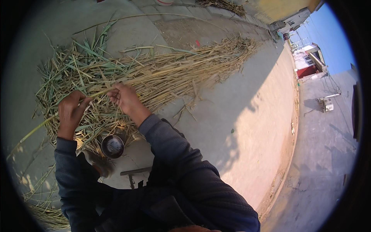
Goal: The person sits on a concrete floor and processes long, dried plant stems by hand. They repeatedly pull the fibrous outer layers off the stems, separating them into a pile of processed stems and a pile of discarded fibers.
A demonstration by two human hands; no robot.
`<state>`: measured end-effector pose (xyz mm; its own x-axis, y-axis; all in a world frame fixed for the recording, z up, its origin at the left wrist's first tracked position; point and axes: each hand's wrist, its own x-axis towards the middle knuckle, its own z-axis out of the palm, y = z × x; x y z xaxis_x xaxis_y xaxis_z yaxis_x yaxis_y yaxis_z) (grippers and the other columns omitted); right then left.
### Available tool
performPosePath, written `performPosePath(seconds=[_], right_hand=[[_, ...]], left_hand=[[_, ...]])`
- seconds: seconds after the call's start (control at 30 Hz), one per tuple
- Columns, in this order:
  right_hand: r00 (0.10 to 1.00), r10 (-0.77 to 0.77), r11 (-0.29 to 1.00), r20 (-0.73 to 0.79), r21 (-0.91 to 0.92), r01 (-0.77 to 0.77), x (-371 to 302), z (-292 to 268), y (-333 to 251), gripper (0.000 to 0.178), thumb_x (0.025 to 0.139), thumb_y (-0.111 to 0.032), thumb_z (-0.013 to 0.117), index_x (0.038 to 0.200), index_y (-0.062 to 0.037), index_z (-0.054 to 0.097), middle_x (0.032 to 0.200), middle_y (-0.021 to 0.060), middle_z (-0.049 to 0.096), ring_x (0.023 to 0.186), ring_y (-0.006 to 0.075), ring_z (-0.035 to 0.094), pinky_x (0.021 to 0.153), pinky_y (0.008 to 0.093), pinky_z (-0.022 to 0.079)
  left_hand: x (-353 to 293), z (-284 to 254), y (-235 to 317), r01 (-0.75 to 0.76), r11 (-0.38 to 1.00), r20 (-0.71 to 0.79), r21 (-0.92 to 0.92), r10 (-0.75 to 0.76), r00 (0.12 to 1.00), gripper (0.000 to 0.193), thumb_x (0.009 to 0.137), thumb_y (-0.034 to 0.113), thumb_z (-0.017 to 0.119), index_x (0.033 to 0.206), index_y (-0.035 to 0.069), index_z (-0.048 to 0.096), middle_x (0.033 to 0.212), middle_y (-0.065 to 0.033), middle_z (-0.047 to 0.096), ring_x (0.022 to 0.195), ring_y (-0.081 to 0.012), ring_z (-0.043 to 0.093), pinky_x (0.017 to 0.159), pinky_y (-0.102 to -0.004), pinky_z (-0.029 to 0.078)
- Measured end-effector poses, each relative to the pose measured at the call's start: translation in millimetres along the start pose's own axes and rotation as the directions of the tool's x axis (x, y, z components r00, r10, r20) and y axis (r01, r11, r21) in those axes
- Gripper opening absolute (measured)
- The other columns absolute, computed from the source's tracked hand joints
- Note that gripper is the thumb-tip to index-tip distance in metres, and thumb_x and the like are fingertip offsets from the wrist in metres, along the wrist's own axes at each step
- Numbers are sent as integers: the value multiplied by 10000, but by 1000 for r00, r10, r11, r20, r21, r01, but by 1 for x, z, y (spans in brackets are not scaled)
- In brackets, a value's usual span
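Observation:
A long yellow-green reed stalk (40, 125) runs through both my hands, slanting from the lower left up to the right. My left hand (72, 110) is closed round it, thumb along the near side. A short way to the right, my right hand (125, 98) pinches the same stalk between thumb and fingers. Under and beyond my hands lies a big heap of cut reeds (185, 71), dry straw-coloured stems to the right and greener leaves at the left.
A dark round bowl (113, 146) with something pale inside stands by my foot, below the heap. More stalks (46, 214) lie at the lower left, and a bundle (224, 5) lies at the far edge. Concrete paving (239, 127) stretches right to a grey wall (320, 154).

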<state>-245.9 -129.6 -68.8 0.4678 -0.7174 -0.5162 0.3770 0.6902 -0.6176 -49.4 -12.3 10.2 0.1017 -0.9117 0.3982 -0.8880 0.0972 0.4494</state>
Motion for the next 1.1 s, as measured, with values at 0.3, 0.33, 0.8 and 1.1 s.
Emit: performPosePath(seconds=[0.3, 0.33, 0.8, 1.1], right_hand=[[932, -283, 958, 227, 20, 286, -8, -6, -21, 195, 1039, -198, 568, 1071, -11, 614, 979, 113, 690, 870, 197, 698, 710, 326, 578], [921, -329, 944, 211, 34, 329, -7, -17, -36, 193, 1037, -199, 576, 1071, -14, 620, 974, 106, 691, 864, 194, 699, 707, 322, 577], [963, -226, 969, 146, -68, 238, -7, -17, -33, 191, 1022, -195, 627, 1114, -28, 625, 977, 104, 712, 923, 215, 707, 739, 329, 553], [941, -339, 937, 18, 93, 336, 5, -56, -87, 314, 1018, -247, 647, 1208, 2, 628, 1070, 102, 717, 807, 127, 643, 688, 262, 549]], left_hand=[[-6, -26, -92, 492, 734, 397, -469, -322, 859, 289, 945, 230, 751, 780, 34, 617, 657, -19, 619, 541, -78, 552, 505, -263, 431], [-11, -38, -103, 510, 733, 402, -450, -344, 849, 290, 947, 238, 749, 777, 43, 616, 651, -16, 618, 532, -75, 550, 501, -257, 430], [4, -9, -4, 90, 992, 37, -93, -86, 996, 259, 859, 325, 780, 890, 76, 714, 716, -94, 647, 642, -278, 618, 592, -400, 472], [-5, -29, -18, 237, 955, 116, -179, -218, 969, 296, 888, 370, 754, 846, 78, 719, 665, -67, 665, 605, -245, 637, 584, -386, 467]])
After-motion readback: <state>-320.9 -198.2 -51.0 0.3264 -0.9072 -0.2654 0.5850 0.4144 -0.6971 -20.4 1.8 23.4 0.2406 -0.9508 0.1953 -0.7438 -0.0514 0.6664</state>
